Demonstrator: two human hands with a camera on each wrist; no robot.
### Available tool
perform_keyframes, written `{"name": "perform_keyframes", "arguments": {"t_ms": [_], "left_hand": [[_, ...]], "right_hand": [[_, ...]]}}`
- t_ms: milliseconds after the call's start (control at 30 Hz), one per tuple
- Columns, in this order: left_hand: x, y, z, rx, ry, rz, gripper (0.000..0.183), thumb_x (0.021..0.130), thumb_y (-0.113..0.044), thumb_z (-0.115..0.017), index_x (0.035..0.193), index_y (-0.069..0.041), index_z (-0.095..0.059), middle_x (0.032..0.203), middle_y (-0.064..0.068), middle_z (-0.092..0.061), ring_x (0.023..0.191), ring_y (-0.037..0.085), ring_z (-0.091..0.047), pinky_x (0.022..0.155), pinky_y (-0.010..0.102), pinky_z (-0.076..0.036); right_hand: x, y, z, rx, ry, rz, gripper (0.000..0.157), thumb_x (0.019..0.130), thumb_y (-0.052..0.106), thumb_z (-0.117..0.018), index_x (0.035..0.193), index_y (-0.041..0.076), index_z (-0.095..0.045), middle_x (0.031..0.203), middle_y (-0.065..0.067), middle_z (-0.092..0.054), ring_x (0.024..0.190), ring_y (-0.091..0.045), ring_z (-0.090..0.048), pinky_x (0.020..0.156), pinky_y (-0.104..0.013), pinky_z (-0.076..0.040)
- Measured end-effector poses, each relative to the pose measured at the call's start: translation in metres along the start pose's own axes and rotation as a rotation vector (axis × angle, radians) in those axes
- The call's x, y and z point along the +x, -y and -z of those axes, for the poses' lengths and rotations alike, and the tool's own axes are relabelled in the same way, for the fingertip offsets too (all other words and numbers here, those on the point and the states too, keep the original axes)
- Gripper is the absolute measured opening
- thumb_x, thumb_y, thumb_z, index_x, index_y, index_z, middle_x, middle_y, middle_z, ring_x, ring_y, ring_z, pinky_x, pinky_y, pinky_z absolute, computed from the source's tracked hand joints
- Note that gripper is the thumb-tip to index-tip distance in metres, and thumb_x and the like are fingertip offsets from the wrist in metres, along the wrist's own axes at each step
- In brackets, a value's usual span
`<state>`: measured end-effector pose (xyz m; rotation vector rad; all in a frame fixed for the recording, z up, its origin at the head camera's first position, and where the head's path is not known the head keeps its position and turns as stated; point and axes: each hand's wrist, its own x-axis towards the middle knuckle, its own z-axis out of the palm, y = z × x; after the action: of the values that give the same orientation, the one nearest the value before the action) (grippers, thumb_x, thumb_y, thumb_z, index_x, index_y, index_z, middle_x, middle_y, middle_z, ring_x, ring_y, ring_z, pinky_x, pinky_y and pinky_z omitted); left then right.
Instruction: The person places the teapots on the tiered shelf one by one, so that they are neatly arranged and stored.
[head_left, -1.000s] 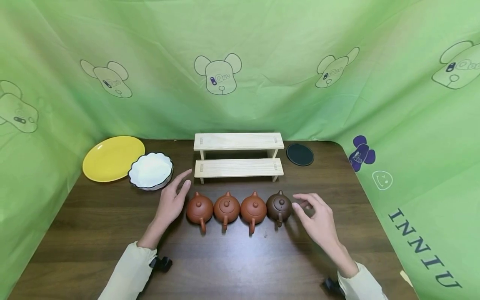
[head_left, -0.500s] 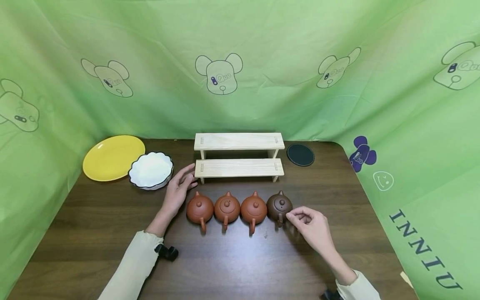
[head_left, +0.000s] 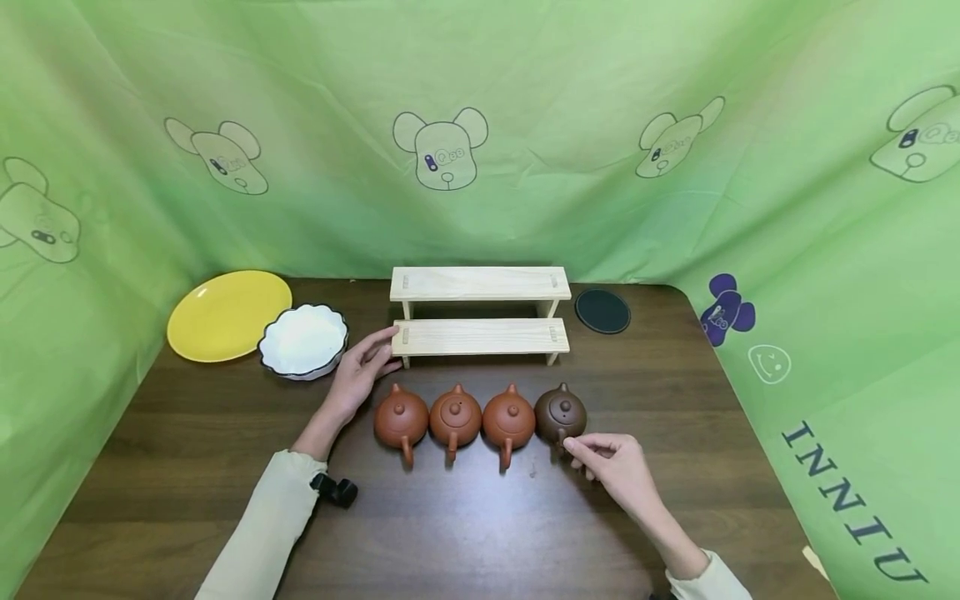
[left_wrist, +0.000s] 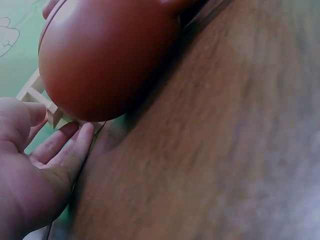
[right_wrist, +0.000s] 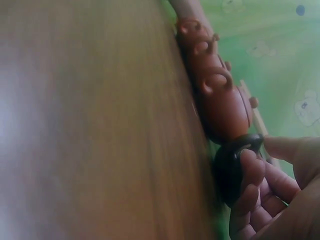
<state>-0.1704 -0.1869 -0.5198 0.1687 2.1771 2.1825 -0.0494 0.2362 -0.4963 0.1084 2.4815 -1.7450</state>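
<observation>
Pinches the handle point(right_wrist: 254, 140) of the dark brown teapot point(head_left: 560, 408) with the right hand point(head_left: 615, 471), at the right end of a row on the table point(head_left: 450, 533); holds the left hand point(head_left: 356, 382), with relaxed fingers, at the left end of the wooden stand point(head_left: 480, 337), impossible to tell if touching; left of that teapot, three reddish-brown teapots point(head_left: 456, 421); past the left hand, a white bowl point(head_left: 303, 340) and a yellow plate point(head_left: 225, 317); right of the stand, a round black mat point(head_left: 603, 311); behind, green cloth point(head_left: 525, 221).

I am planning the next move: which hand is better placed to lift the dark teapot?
Probably the right hand: it pinches the handle of the dark teapot. The left hand is away at the wooden stand.
</observation>
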Motion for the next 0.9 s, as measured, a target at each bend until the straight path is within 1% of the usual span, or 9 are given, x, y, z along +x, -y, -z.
{"name": "perform_keyframes", "arguments": {"t_ms": [100, 267, 467, 600, 667, 767, 900], "left_hand": [[0.0009, 0.0002, -0.0006, 0.015, 0.005, -0.008, 0.045, 0.119, -0.007, -0.052, 0.163, 0.003, -0.052, 0.165, 0.025, -0.052, 0.123, 0.0, -0.066, 0.11, 0.034, -0.063], [0.0001, 0.0031, -0.0005, 0.039, 0.01, -0.029, 0.047, 0.119, -0.008, -0.052, 0.164, 0.001, -0.05, 0.169, 0.02, -0.05, 0.123, -0.002, -0.067, 0.109, 0.031, -0.063], [0.0005, 0.0049, -0.0011, 0.048, 0.012, -0.047, 0.048, 0.118, -0.009, -0.055, 0.165, 0.0, -0.051, 0.168, 0.019, -0.051, 0.122, -0.002, -0.068, 0.108, 0.03, -0.063], [0.0013, 0.0044, -0.0021, 0.051, 0.011, -0.052, 0.048, 0.118, -0.009, -0.055, 0.164, -0.001, -0.051, 0.167, 0.02, -0.052, 0.119, -0.001, -0.07, 0.107, 0.03, -0.063], [0.0013, 0.0046, -0.0019, 0.057, 0.007, -0.048, 0.047, 0.118, -0.009, -0.055, 0.164, -0.001, -0.051, 0.166, 0.02, -0.053, 0.118, -0.001, -0.071, 0.107, 0.03, -0.064], [0.001, 0.0058, -0.0012, 0.068, 0.004, -0.044, 0.047, 0.118, -0.01, -0.055, 0.165, -0.002, -0.051, 0.166, 0.02, -0.053, 0.118, 0.001, -0.072, 0.107, 0.03, -0.064], [0.0002, 0.0065, -0.0004, 0.08, 0.002, -0.039, 0.048, 0.118, -0.011, -0.056, 0.165, -0.003, -0.052, 0.166, 0.019, -0.054, 0.121, 0.01, -0.073, 0.107, 0.031, -0.064]], "right_hand": [[-0.001, -0.0003, -0.0019, 0.027, 0.009, -0.036, 0.017, 0.102, 0.012, -0.082, 0.102, -0.006, -0.086, 0.073, -0.007, -0.077, 0.056, -0.008, -0.058, 0.05, -0.019, -0.049], [-0.0014, -0.0005, -0.0059, 0.081, 0.027, -0.075, 0.019, 0.099, 0.012, -0.084, 0.104, -0.007, -0.085, 0.072, -0.002, -0.076, 0.056, -0.009, -0.057, 0.051, -0.018, -0.05], [-0.0011, -0.0001, -0.0098, 0.173, 0.039, -0.142, 0.021, 0.099, 0.011, -0.084, 0.107, -0.009, -0.084, 0.072, -0.001, -0.075, 0.053, -0.007, -0.054, 0.046, -0.015, -0.044], [-0.0018, 0.0005, -0.0105, 0.217, 0.03, -0.173, 0.022, 0.102, 0.011, -0.081, 0.11, -0.009, -0.082, 0.074, 0.0, -0.074, 0.053, -0.006, -0.052, 0.045, -0.014, -0.041], [-0.0017, 0.0001, -0.01, 0.237, 0.019, -0.188, 0.021, 0.103, 0.011, -0.08, 0.111, -0.008, -0.083, 0.075, 0.001, -0.074, 0.054, -0.006, -0.052, 0.045, -0.014, -0.04], [-0.0009, -0.0001, -0.0092, 0.274, -0.002, -0.216, 0.019, 0.103, 0.01, -0.079, 0.112, -0.007, -0.083, 0.075, 0.002, -0.075, 0.054, -0.006, -0.051, 0.046, -0.014, -0.039], [0.0008, 0.0009, -0.0087, 0.31, -0.014, -0.248, 0.018, 0.104, 0.008, -0.078, 0.113, -0.007, -0.083, 0.075, 0.003, -0.075, 0.055, -0.005, -0.051, 0.048, -0.013, -0.039]]}}
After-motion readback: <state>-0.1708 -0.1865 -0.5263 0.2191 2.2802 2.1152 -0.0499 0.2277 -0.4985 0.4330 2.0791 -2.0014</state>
